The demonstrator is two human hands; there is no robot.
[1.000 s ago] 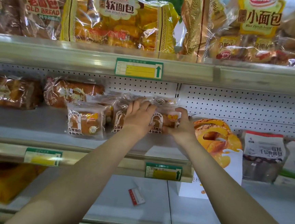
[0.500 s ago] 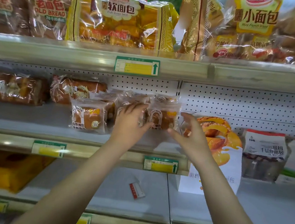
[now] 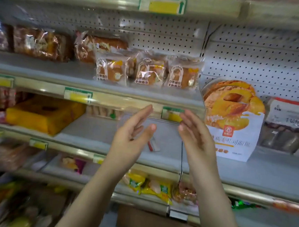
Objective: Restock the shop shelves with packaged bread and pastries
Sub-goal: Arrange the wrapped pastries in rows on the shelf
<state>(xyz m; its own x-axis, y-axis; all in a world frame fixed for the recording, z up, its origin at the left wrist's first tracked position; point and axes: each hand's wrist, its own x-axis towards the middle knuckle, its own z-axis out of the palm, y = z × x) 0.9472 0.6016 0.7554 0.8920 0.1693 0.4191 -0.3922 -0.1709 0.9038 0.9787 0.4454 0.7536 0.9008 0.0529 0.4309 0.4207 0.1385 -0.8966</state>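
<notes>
Three small clear packs of bread stand side by side on the middle shelf point(image 3: 62, 71): a left pack point(image 3: 111, 70), a middle pack point(image 3: 149, 71) and a right pack point(image 3: 183, 74). My left hand point(image 3: 134, 130) and my right hand point(image 3: 195, 133) hover below that shelf's front edge, palms facing each other, fingers relaxed. Neither hand holds or touches anything. Larger wrapped loaves point(image 3: 39, 43) lie further left on the same shelf.
A tall bread bag with an orange picture point(image 3: 233, 119) stands right of the packs, and a dark-filled white pouch point(image 3: 288, 123) beside it. A yellow package point(image 3: 44, 112) and a small red-white tag point(image 3: 153, 144) lie on the shelf below. A cardboard box point(image 3: 157, 224) sits at the bottom.
Both hands let go of the small bread packs and drew back and down from the shelf. The view tilted down, so lower shelves now show.
</notes>
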